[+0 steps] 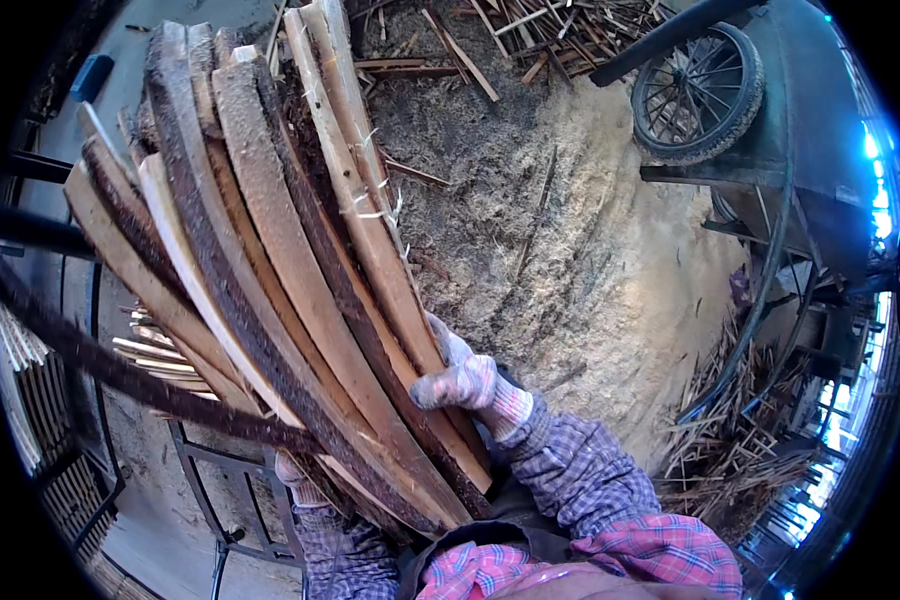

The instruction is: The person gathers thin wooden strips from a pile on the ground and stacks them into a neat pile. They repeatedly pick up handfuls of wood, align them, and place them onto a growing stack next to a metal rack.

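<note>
A large bundle of long wood slabs (300, 270), some with dark bark and some with pale sawn faces, slants from my body toward the far left. My right hand (460, 375), in a pale, dirt-stained knit glove, wraps round the bundle's right side, its thumb lying on top. My left hand (296, 476) is mostly hidden under the bundle's left side; only part of its glove and cuff shows, against the slabs. One dark bark strip (140, 390) sticks out crosswise to the left, apart from the others at its far end.
Sawdust (580, 240) covers the ground ahead. Scrap sticks (540, 35) lie at the far side, with another heap (750, 450) at right. A spoked wheel (697, 92) belongs to a metal cart (820, 130). At left stand a metal frame (240, 490) and stacked strips (45, 400).
</note>
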The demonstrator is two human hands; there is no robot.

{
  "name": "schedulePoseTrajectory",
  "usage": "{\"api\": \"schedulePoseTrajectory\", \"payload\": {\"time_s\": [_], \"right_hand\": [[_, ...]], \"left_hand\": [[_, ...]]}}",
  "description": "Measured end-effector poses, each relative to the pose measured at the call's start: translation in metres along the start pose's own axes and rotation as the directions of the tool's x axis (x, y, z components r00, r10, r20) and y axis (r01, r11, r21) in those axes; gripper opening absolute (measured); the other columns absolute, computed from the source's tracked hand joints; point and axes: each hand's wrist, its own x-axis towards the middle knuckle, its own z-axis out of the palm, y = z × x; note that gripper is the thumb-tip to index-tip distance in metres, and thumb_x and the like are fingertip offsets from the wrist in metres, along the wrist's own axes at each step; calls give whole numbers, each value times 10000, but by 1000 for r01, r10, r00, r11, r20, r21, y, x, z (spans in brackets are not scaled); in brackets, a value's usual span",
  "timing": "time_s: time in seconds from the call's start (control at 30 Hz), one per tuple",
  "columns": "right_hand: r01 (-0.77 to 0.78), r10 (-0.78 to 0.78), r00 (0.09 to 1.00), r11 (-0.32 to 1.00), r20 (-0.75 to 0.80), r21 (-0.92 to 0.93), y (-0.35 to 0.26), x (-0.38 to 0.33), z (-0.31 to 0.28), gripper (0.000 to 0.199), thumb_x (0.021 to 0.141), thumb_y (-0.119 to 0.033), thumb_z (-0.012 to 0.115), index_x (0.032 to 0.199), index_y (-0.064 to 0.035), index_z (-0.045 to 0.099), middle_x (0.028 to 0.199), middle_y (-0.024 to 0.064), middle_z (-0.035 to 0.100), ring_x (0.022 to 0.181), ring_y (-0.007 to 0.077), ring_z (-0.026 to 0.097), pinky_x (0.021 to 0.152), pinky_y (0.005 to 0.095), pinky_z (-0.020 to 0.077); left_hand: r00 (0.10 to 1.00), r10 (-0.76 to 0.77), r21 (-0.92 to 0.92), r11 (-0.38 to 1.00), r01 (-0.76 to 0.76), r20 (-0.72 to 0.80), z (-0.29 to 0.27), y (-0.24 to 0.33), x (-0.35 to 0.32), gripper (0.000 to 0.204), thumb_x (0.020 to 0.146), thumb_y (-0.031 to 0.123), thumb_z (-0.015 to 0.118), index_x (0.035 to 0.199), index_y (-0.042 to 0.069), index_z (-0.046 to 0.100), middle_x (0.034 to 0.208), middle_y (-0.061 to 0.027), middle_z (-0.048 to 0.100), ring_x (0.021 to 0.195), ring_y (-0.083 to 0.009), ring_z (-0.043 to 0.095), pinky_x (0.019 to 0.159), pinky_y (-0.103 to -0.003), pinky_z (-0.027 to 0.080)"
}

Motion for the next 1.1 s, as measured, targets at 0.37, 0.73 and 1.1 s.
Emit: {"api": "schedulePoseTrajectory", "payload": {"time_s": [0.37, 0.73, 1.1], "right_hand": [[-30, 67, 972, 986, 227, -161, 51, -159, 37, 1085, 523, -196, 840, 1364, -14, 181, 1248, 94, 425, 1144, 181, 409, 969, 297, 327], [-198, 316, 839, 935, 443, -293, 166, -219, 171, 1129, 493, -241, 860, 1373, -30, 185, 1282, 75, 407, 1187, 158, 351, 1006, 285, 268], [-491, 697, 563, 714, 443, -499, 394, -178, 291, 1073, 491, -258, 828, 1352, 1, 243, 1246, 124, 449, 1153, 197, 408, 984, 299, 312]], "left_hand": [[965, 198, 134, 975, -177, -170, 33, -65, -152, 556, 791, 243, 647, 1257, 33, 426, 1230, -140, 492, 1058, -266, 541, 890, -409, 467], [873, 377, 48, 923, -381, -310, -35, -63, -334, 557, 801, 264, 636, 1255, 27, 419, 1220, -148, 493, 1059, -266, 536, 888, -396, 469], [603, 512, 8, 766, -642, -612, -150, -46, -518, 558, 810, 285, 624, 1254, 22, 412, 1210, -156, 493, 1059, -265, 531, 886, -382, 471]]}}
